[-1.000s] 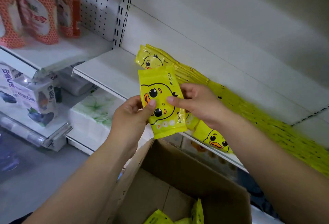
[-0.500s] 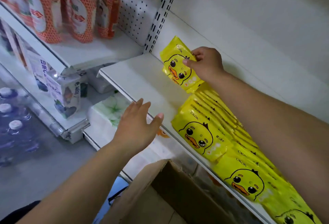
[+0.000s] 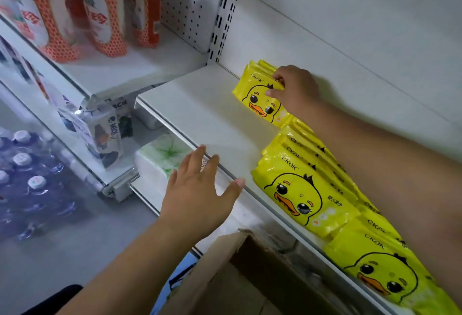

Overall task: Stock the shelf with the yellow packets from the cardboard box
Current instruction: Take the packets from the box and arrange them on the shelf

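White shelf [image 3: 200, 114]: right hand [image 3: 295, 92] pinches a yellow packet [image 3: 260, 101], left hand [image 3: 197, 197] spreads fingers [image 3: 200, 157] wide, cardboard box [image 3: 225, 264] cropped.

On the shelf [image 3: 200, 114], a stack of packets [image 3: 257, 94] is stood at the rear against the back wall [image 3: 325, 52], at one o'clock from the frame's centre, and is gripped at its top by the right hand [image 3: 297, 89]. A row of packets [image 3: 300, 197] is laid along the front edge from three to five o'clock. The left hand [image 3: 197, 189] is spread before the shelf's front lip, with the cardboard box [image 3: 225, 277] below it at six o'clock. On a higher shelf [image 3: 130, 69] at ten o'clock bottles [image 3: 100, 14] are set, cartons [image 3: 105, 137] on a lower shelf [image 3: 126, 151] at nine, and a pack of water bottles [image 3: 25, 177] on the floor [image 3: 62, 252] at eight.
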Available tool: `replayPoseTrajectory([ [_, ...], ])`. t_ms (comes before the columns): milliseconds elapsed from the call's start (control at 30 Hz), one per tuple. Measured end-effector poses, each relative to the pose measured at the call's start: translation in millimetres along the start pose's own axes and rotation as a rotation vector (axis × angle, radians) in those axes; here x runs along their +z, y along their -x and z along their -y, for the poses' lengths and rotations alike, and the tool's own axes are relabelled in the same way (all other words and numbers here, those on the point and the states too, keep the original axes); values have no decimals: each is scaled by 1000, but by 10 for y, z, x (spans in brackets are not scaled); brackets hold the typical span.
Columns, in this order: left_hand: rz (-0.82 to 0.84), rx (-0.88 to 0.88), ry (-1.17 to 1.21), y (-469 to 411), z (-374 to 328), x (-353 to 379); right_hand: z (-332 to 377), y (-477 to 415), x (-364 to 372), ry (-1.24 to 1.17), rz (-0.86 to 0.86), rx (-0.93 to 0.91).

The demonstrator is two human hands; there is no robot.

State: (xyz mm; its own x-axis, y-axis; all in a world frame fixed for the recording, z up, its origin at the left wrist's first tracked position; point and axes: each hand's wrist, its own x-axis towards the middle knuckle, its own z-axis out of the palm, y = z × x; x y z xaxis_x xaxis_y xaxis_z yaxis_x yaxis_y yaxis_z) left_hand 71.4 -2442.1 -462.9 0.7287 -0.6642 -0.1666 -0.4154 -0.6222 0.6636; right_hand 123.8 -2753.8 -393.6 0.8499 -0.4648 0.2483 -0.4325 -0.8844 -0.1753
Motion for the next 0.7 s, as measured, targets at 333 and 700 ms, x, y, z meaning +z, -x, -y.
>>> replayPoseTrajectory([
  [333, -6, 0, 30, 62, 24, 69, 197, 457, -114, -25, -73, 0],
  [700, -18, 41, 177, 474, -129, 209, 630, 2612, -620, -244, -262, -163],
])
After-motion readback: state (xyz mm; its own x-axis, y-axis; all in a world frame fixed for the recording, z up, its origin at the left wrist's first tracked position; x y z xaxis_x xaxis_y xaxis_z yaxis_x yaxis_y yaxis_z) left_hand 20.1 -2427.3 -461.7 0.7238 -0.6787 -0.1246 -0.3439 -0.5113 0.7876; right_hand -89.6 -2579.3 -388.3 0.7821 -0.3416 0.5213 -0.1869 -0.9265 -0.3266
